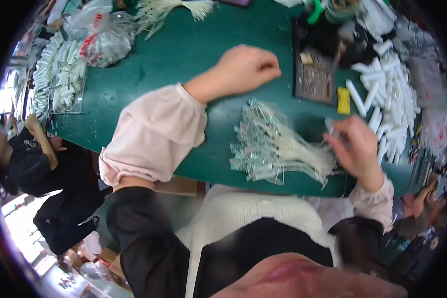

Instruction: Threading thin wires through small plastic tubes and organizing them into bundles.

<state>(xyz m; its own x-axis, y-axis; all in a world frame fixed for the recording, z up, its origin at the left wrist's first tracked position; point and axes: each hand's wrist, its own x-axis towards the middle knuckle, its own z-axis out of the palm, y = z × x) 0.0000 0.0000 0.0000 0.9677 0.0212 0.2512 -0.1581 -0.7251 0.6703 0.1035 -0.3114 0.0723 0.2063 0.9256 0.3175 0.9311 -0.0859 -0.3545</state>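
Note:
My left hand (248,69) is over the middle of the green table, its fingers curled and pinched together; what they hold, if anything, is hidden. My right hand (357,149) is at the right end of a bundle of thin whitish wires (283,144). Its fingertips are bent around a small clear piece (329,125), too blurred to name. The wires lie fanned out, with many small clear, greenish-tinted ends spread to the left and the strands gathered to the right.
A dark tray (314,79) with small parts stands beyond the bundle, beside a yellow block (343,101). White tubes (390,99) are heaped at the right. More white tubes (67,74), a plastic bag (109,42) and another wire bundle (169,11) lie toward the far left. A person (39,154) sits at left.

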